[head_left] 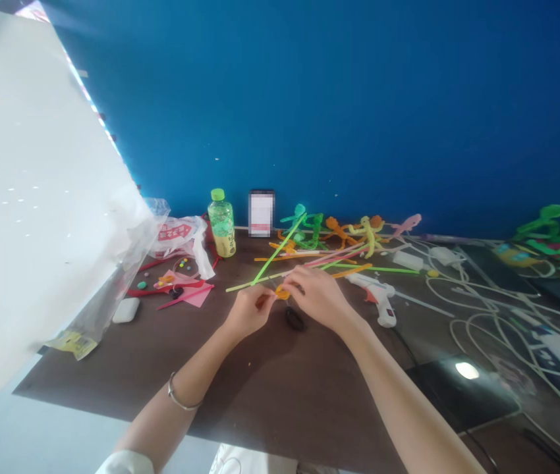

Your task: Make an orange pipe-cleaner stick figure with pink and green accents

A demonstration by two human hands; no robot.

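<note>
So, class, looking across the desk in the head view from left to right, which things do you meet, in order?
White case, green-capped bottle, upright phone, small orange piece, yellow figure, pink figure.

Orange pc looks fuzzy, btl glossy plastic.

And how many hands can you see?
2: the left hand and the right hand, close together at the small orange piece over the dark table. No others show.
</note>
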